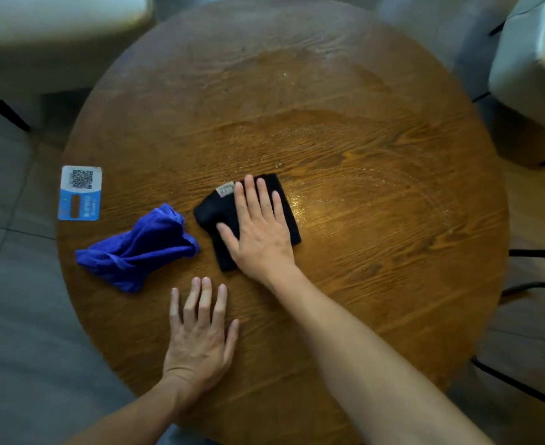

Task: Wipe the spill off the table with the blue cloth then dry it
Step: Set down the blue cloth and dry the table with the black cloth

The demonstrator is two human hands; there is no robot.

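Our right hand (258, 229) presses flat, fingers spread, on the black cloth (216, 213); left hand (200, 332) rests spread on the table (377, 284). Blue cloth (139, 245) lies crumpled aside. Risk: wet streaks (312, 146) remain if strokes miss them.

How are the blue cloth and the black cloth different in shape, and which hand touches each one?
The blue cloth lies crumpled in a loose heap; the black cloth is folded flat into a neat rectangle. No hand touches the blue cloth, while the right hand presses flat on the black one. The black cloth shows a small label; the blue shows none. The left hand rests on bare table. Both cloths lie on the table.
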